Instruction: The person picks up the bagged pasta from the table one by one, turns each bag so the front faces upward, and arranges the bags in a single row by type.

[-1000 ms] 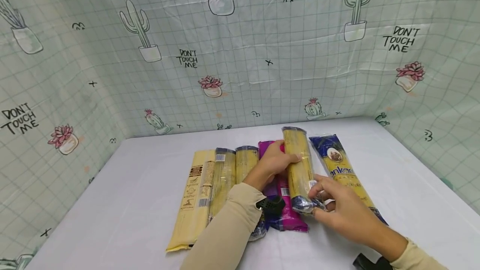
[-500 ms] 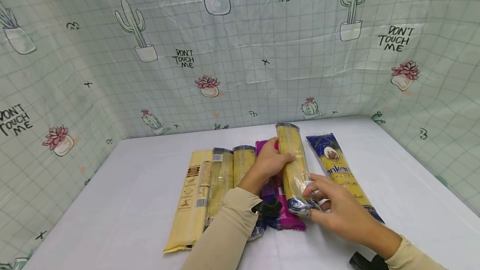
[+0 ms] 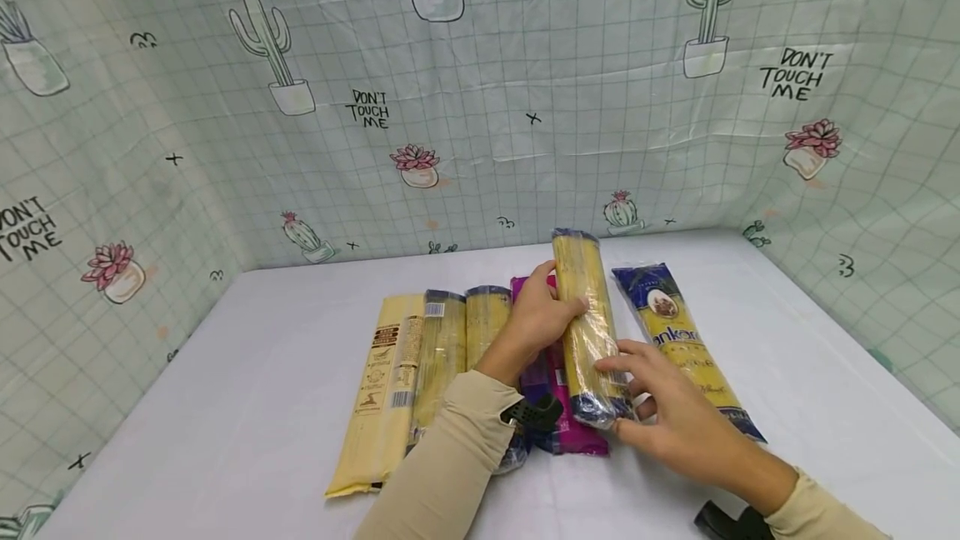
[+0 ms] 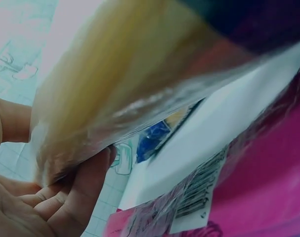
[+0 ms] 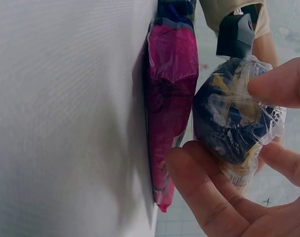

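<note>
A clear-wrapped packet of spaghetti point(image 3: 583, 269) with dark blue ends is tilted above the table. My left hand point(image 3: 534, 317) grips its upper left side, thumb across the front; in the left wrist view the fingers curl beneath the wrapper. At its lower end is my right hand point(image 3: 671, 408), and the right wrist view has thumb and fingers around the crumpled end point(image 5: 231, 116). Below the held packet lies a magenta packet point(image 3: 581, 437), partly hidden. To the right, a blue and yellow pasta packet point(image 3: 686, 348) lies slanted, its lower part beside my right hand.
Left of the magenta packet lie two clear spaghetti packets, one point(image 3: 487, 319) partly behind my left forearm, the other point(image 3: 444, 348) beside it. A cream-yellow packet point(image 3: 378, 407) ends the row. A patterned cloth point(image 3: 480, 148) stands behind the white table point(image 3: 225, 407).
The held spaghetti packet has risen a little, its top end farther up. My right fingers have moved from the wrapper's loose tail onto the packet's lower end. The other packets stay put.
</note>
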`<control>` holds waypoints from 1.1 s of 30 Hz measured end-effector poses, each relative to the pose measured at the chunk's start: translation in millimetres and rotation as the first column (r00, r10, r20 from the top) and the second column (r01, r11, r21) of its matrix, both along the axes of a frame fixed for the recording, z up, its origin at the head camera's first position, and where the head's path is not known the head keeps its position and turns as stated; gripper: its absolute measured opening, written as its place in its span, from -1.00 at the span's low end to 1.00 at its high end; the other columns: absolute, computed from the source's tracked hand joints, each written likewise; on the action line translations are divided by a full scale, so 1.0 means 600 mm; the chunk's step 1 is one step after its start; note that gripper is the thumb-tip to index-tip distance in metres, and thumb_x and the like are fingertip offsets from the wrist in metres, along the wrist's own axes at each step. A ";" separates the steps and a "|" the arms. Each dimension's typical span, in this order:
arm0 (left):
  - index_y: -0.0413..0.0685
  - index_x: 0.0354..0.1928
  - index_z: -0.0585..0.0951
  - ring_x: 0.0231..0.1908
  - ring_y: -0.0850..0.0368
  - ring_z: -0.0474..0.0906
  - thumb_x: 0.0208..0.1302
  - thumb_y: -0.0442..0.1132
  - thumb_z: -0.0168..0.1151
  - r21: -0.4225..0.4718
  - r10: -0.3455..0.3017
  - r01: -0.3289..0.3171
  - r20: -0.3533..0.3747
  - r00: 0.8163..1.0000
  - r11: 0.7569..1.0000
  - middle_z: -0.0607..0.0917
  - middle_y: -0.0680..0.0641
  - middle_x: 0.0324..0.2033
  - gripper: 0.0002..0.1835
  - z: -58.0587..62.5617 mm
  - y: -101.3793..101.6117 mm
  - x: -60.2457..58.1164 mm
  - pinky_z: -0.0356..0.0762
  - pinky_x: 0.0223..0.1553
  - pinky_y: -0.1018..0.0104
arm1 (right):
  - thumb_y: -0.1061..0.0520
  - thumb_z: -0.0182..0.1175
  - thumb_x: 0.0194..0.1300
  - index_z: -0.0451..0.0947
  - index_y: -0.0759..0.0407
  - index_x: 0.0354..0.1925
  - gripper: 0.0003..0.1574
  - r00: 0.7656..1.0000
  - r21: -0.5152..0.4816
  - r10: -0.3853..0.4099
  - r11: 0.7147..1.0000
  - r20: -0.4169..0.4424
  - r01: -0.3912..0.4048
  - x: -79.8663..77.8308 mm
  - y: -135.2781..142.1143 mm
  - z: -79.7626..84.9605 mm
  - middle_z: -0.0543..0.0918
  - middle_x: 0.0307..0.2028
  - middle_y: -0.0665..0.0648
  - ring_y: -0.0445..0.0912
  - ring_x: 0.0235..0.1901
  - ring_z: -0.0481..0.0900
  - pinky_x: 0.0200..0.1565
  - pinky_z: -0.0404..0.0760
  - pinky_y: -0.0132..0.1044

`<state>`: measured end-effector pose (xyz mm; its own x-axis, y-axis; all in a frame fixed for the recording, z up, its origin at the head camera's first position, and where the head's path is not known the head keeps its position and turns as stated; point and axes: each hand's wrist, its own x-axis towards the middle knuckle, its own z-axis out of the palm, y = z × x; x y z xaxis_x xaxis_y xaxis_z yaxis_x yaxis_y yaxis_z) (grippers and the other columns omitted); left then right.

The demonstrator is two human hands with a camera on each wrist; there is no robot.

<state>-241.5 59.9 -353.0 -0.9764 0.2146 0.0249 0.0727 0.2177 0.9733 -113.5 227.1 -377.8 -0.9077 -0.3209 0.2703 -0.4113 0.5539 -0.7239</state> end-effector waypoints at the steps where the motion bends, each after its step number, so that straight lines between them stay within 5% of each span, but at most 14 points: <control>1: -0.07 0.52 0.22 -0.39 0.04 0.65 0.25 -0.36 0.36 0.011 0.004 -0.004 -0.004 1.000 1.000 0.58 -0.13 -0.29 -0.18 0.000 0.000 0.000 0.70 -0.37 0.15 | 0.34 0.39 0.04 0.48 0.00 0.28 -0.19 1.000 0.003 -0.002 1.000 0.000 0.002 0.000 0.000 0.000 0.22 0.40 0.25 -0.07 -0.17 0.53 -0.25 0.66 -0.31; 10: 0.00 0.52 0.23 -0.39 0.04 0.65 0.25 -0.39 0.35 0.075 0.039 -0.037 -0.027 0.999 0.996 0.58 -0.13 -0.29 -0.18 0.003 -0.001 0.001 0.70 -0.40 0.19 | 0.33 0.38 0.02 0.38 0.03 0.42 -0.03 0.999 0.068 -0.014 0.998 -0.045 0.017 -0.004 0.002 -0.002 0.17 0.44 0.23 -0.06 -0.09 0.54 -0.23 0.66 -0.32; 19: 0.03 0.53 0.20 -0.36 0.04 0.66 0.29 -0.38 0.34 0.088 0.030 -0.026 -0.044 0.999 0.996 0.58 -0.13 -0.26 -0.18 0.005 -0.002 0.005 0.70 -0.37 0.16 | 0.19 0.37 0.20 0.20 0.08 0.50 -0.03 1.000 0.064 0.009 0.998 0.021 -0.011 -0.005 0.006 -0.001 0.08 0.47 0.24 0.02 0.00 0.54 -0.19 0.65 -0.29; 25: 0.05 0.53 0.20 -0.36 0.03 0.68 0.27 -0.37 0.36 0.101 0.025 -0.021 -0.038 0.999 0.995 0.61 -0.12 -0.27 -0.16 0.012 0.000 0.006 0.70 -0.42 0.14 | 0.01 0.30 0.39 0.14 0.15 0.50 -0.12 0.997 -0.015 -0.027 0.999 0.070 0.028 -0.010 0.007 0.006 0.22 0.39 0.25 -0.03 -0.10 0.57 -0.25 0.68 -0.29; 33: 0.06 0.52 0.20 -0.37 0.05 0.68 0.26 -0.36 0.38 0.105 0.031 -0.029 -0.015 0.999 0.994 0.64 -0.09 -0.31 -0.16 0.014 0.006 0.018 0.70 -0.37 0.15 | -0.14 0.31 0.37 0.10 0.22 0.53 0.01 0.992 0.027 -0.105 0.994 0.073 0.104 -0.011 0.007 0.001 0.34 0.28 0.29 -0.07 -0.25 0.55 -0.38 0.65 -0.33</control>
<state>-230.9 63.5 -344.8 -0.9816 0.1808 0.0615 0.0836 0.1171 0.9896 -119.9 231.3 -377.0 -0.9538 -0.2287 0.1947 -0.2961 0.6077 -0.7369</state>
